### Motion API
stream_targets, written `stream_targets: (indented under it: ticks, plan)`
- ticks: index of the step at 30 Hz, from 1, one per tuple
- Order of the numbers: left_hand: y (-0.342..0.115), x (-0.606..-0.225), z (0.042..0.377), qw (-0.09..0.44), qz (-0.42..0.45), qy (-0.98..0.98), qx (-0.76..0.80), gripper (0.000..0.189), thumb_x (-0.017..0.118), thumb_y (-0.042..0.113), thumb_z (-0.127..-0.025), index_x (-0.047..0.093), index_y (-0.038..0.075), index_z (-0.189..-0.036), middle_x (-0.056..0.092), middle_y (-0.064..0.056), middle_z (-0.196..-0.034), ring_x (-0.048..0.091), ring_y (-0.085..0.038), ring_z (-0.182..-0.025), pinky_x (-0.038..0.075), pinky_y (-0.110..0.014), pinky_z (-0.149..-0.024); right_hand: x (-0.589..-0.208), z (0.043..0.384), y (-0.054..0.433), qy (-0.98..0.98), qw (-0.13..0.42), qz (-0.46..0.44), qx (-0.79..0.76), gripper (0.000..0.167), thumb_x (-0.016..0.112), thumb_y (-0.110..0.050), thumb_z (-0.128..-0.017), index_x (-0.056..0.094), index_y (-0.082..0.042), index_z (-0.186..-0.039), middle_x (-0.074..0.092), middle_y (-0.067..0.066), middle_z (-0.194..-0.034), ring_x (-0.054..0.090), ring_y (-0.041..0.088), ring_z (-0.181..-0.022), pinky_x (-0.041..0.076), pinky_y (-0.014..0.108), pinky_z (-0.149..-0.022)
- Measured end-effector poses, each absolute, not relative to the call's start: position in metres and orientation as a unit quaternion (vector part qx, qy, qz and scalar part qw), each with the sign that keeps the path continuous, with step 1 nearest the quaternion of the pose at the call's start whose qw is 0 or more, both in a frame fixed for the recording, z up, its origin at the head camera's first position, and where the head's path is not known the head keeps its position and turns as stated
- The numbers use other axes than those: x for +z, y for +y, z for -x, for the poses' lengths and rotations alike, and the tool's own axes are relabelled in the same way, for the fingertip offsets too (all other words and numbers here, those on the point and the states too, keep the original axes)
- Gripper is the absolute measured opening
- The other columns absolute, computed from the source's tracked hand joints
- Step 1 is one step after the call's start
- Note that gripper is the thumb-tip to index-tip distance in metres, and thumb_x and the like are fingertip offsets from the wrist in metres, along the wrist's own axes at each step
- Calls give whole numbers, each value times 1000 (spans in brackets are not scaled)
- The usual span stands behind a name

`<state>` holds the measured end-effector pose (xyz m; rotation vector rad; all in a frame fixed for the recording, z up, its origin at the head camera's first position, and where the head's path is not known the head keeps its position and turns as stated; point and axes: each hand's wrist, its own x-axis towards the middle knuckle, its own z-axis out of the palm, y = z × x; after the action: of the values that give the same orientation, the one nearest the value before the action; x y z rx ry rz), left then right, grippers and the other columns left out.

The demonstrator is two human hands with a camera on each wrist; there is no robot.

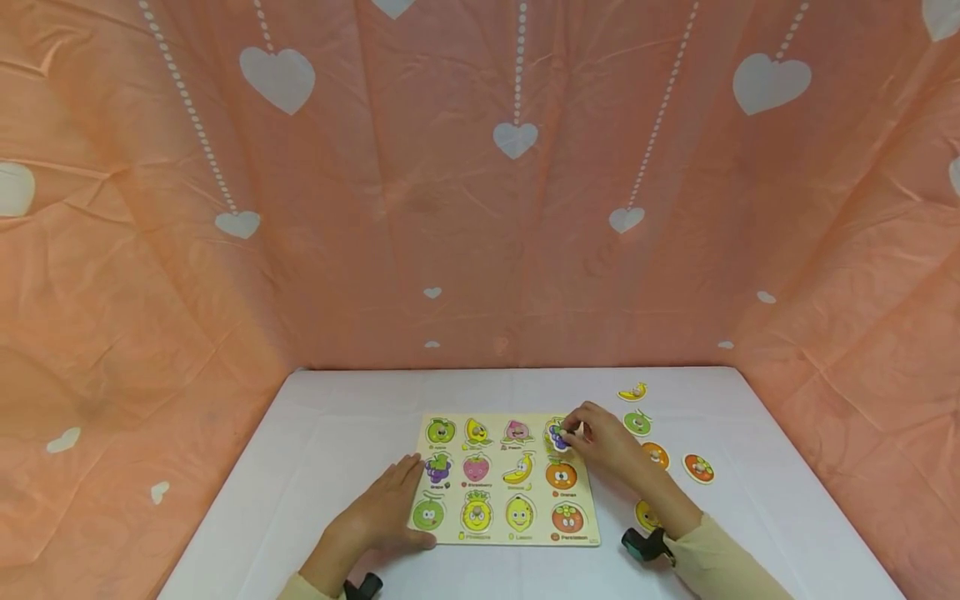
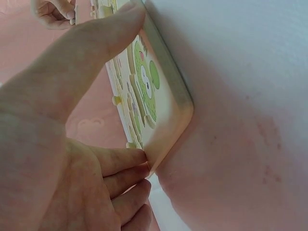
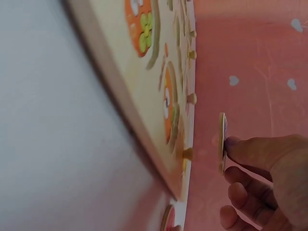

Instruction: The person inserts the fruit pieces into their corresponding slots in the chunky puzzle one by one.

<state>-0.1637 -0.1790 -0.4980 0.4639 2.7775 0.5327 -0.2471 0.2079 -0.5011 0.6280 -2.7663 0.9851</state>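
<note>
one grape piece (image 1: 557, 437) pinched in right grip (image 1: 602, 435), above puzzle board (image 1: 543, 500)

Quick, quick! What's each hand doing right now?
Left hand: open, touching the puzzle board.
Right hand: closed, holding the grape piece.
</note>
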Motion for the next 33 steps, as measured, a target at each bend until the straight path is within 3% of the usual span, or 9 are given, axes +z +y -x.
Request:
stream_targets:
  ticks: [13,33]
  plan:
    - [-179,-498,163,132,-163,960,186,122,99,47,-73,36,-10,-161,30,-26,-172,26,-42,-161,26,-56,-133,-494,248,183,-920,50,-201,332,10,85,-14,-94,76,-15,-98,61,-8,-94,56,14,-84,49,23,-67]
    - [-178,-497,163,129,-165,961,179,120,99,46,-73,37,-11,-160,32,-27,-171,28,-43,-160,27,-57,-132,-491,247,149,-900,45,-261,345,9,84,-15,-95,76,-14,-100,63,-7,-97,61,22,-87,52,22,-70]
